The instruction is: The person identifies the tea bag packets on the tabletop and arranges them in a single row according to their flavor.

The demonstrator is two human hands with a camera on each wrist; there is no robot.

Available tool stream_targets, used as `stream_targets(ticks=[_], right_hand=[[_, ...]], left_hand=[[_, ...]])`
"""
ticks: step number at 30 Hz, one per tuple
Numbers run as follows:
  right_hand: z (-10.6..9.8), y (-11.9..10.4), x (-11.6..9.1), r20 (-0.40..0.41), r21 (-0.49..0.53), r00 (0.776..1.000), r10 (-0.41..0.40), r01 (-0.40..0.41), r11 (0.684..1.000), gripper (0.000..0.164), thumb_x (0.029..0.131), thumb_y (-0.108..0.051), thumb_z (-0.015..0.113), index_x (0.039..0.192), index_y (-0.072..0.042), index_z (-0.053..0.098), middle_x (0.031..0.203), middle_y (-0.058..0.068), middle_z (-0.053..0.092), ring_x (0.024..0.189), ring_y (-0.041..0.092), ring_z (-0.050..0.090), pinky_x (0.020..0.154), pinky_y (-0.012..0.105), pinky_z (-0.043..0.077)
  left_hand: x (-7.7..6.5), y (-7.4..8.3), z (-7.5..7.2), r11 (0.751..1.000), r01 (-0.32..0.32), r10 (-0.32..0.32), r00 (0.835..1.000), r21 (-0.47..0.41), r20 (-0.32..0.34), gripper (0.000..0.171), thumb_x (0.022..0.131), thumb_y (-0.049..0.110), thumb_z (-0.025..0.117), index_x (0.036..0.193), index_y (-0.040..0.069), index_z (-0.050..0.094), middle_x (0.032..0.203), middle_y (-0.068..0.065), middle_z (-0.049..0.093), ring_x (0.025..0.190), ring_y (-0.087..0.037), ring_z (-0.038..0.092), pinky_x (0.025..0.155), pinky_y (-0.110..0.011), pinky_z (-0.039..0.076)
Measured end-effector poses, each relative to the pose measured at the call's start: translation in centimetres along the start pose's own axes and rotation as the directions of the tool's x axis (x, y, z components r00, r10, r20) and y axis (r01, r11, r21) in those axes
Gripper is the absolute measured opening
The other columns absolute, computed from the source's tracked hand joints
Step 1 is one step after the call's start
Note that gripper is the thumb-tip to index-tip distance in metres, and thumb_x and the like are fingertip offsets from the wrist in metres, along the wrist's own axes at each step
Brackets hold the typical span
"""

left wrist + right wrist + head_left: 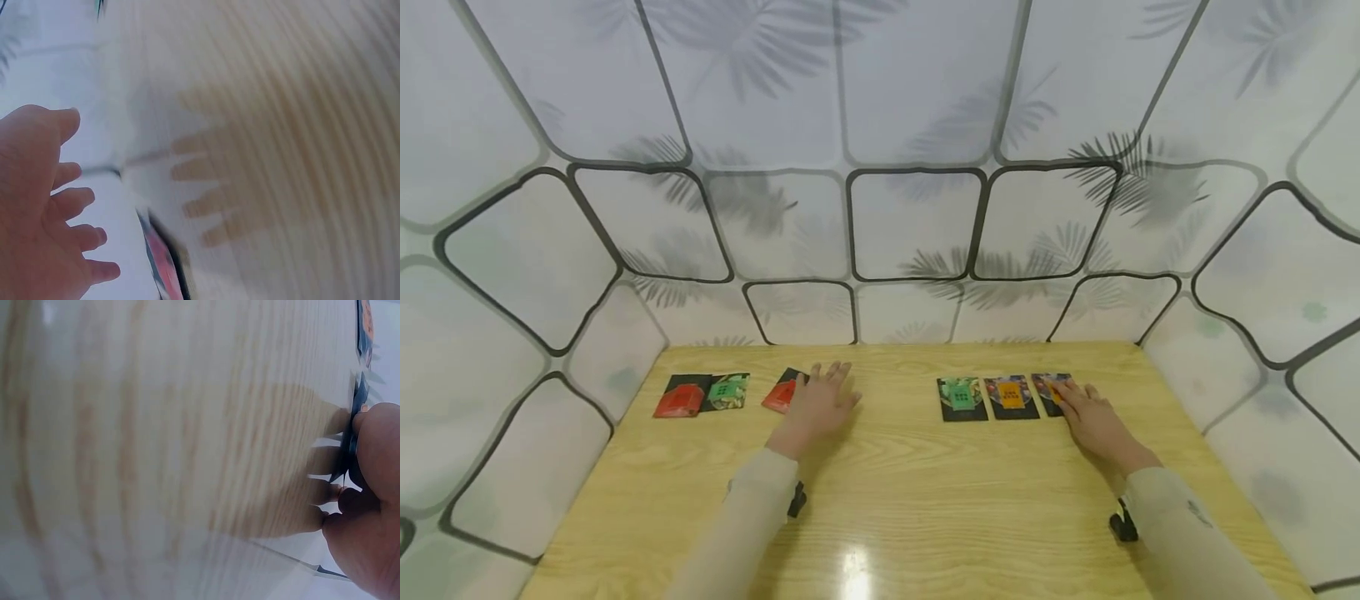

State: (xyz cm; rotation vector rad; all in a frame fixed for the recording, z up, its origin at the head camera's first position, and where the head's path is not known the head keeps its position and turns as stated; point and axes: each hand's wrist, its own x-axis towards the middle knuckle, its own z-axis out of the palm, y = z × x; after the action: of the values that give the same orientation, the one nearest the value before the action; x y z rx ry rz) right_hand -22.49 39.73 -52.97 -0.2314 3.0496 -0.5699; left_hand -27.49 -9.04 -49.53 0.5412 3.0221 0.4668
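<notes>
My right hand [1097,421] pinches the rightmost flat black packet [1047,397], which has an orange centre and is partly hidden by the fingers. In the right wrist view, the thumb of the right hand [375,487] lies against the dark packet [351,437]. My left hand [820,404] is held above the table with its fingers spread, holding nothing. Just left of it, a tilted red-and-black packet [781,392] is partly covered from the head view. The left wrist view shows that packet [161,259] below the fingers of the left hand [44,206].
At the left lie a red packet [680,398] and a green packet [727,392], side by side. Another green packet [962,398] and an orange one [1012,396] lie left of my right hand. A pale patterned curtain [910,225] encloses the wooden table [895,492].
</notes>
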Motion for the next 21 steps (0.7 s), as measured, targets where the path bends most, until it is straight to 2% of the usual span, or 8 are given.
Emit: stream_targets(ticks=[6,10,18,21], right_hand=[[0.1,0.1,0.0,0.002,0.004,1.0,0.005,-0.005,1.0,0.051,0.116,-0.027,0.035,0.161,-0.002,0.039,0.161,0.038,0.032,0.146,0.071,0.02,0.116,0.083,0.018],[-0.2,0.1,0.1,0.001,-0.006,1.0,0.0,0.0,1.0,0.05,0.116,-0.026,0.035,0.161,-0.002,0.039,0.162,0.037,0.032,0.145,0.071,0.021,0.116,0.082,0.019],[-0.3,0.0,0.0,-0.005,-0.009,1.0,-0.003,0.003,1.0,0.05,0.116,-0.025,0.035,0.16,-0.002,0.04,0.162,0.037,0.033,0.144,0.072,0.022,0.115,0.082,0.021],[-0.2,-0.1,0.0,0.002,0.0,1.0,0.001,-0.001,1.0,0.05,0.116,-0.025,0.035,0.161,-0.002,0.039,0.162,0.038,0.031,0.145,0.072,0.021,0.116,0.082,0.019]], left_hand=[[-1.8,-4.6,-1.3,0.999,0.048,-0.047,0.998,0.026,-0.031,0.064,0.11,0.042,0.052,0.162,0.005,0.04,0.164,-0.026,0.041,0.15,-0.06,0.033,0.116,-0.081,0.027],[-3.0,-7.1,-1.8,0.995,0.091,-0.09,0.996,0.029,-0.03,0.065,0.111,0.04,0.051,0.162,0.003,0.038,0.164,-0.03,0.038,0.149,-0.064,0.03,0.114,-0.084,0.025],[-5.2,-10.9,-3.3,0.98,0.19,-0.188,0.982,0.06,-0.036,0.065,0.112,0.04,0.045,0.162,0.0,0.037,0.163,-0.037,0.034,0.148,-0.068,0.027,0.114,-0.085,0.023],[-5.8,-12.0,-3.7,0.973,0.229,-0.227,0.973,0.041,-0.035,0.065,0.112,0.04,0.046,0.161,-0.002,0.037,0.162,-0.04,0.031,0.147,-0.069,0.025,0.114,-0.086,0.023]])
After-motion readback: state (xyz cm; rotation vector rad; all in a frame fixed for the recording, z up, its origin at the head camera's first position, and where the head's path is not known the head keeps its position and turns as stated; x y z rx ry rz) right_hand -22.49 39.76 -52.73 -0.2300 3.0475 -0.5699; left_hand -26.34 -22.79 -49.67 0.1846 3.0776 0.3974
